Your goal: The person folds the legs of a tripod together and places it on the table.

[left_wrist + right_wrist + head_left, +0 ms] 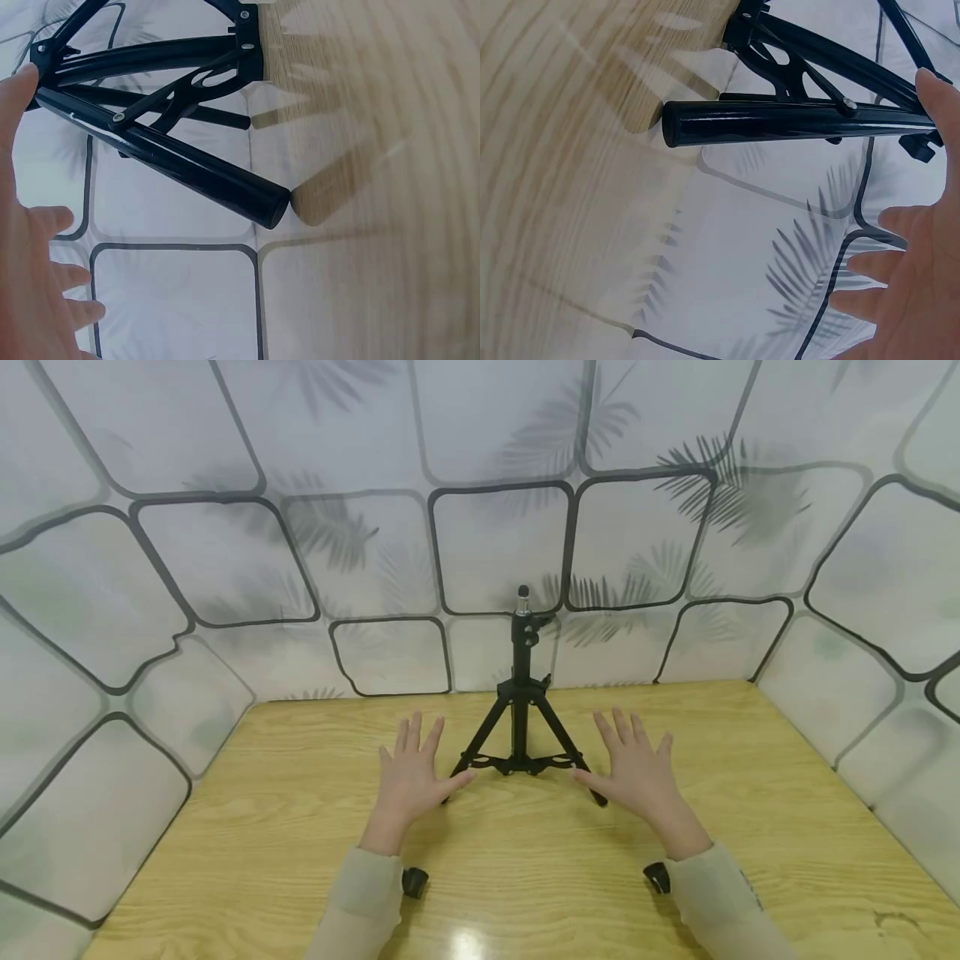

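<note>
A small black tripod stand [521,693] stands upright on the table with its legs spread, a silver stud with a dark tip at its top. To its left is my left hand [411,777], fingers straight and spread, the thumb overlapping the left leg in the head view. My right hand [639,772] mirrors it on the other side, its thumb near the right leg. Both hands hold nothing. In the left wrist view a tripod leg [180,165] ends in a round black foot. The right wrist view shows another leg [780,124] and the brace joined to it.
The wood-grain table [517,860] is bounded at the back and sides by pale panels [502,543] printed with dark lines and leaves. Beneath each sleeve cuff sits a small black wrist device [415,882]. A light glare shows at the table's front.
</note>
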Demonstrator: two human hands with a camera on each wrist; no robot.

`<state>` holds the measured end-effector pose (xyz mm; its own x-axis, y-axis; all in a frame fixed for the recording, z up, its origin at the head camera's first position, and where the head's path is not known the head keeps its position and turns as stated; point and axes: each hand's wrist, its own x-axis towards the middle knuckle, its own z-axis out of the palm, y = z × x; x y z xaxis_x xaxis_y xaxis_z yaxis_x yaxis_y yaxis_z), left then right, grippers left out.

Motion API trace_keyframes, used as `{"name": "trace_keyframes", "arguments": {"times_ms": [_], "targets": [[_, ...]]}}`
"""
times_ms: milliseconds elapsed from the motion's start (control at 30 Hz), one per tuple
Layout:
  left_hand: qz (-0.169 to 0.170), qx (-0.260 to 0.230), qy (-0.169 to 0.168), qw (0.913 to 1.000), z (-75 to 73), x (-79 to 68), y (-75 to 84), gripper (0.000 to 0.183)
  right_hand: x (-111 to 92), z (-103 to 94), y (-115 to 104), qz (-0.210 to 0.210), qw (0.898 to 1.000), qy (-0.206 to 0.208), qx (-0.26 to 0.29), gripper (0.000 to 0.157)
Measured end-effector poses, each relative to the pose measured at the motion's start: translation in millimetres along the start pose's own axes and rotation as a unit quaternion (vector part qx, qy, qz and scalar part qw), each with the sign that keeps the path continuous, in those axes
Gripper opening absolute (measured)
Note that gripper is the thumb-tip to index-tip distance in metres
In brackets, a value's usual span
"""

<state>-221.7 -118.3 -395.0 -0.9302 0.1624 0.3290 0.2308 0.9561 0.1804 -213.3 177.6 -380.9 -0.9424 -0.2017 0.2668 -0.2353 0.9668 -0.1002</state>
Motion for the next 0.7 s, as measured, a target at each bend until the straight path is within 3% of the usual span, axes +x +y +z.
{"name": "trace_keyframes", "arguments": {"times_ms": [167, 367, 533, 700], "targets": [[0.033, -0.036, 0.041, 0.998, 1.8, 1.1, -0.3, 0.086, 1.4, -2.3, -0.9, -0.015, 0.999, 0.032, 0.029, 0.087], [0.049, -0.103, 0.056, 0.9919, 1.8, 1.4, 3.0, 0.079, 3.1, -3.3, -2.0, -0.024, 0.993, 0.056, 0.1, 0.08], [0.043, -0.195, 0.07, 0.9774, 3.5, 1.0, 6.3, 0.068, 4.2, 4.8, 1.1, -0.038, 0.978, 0.091, 0.186, 0.069], [0.062, -0.252, 0.091, 0.9616, 3.1, 2.0, 9.7, 0.059, 5.1, 2.2, -1.2, -0.051, 0.967, 0.119, 0.218, 0.064]]}}
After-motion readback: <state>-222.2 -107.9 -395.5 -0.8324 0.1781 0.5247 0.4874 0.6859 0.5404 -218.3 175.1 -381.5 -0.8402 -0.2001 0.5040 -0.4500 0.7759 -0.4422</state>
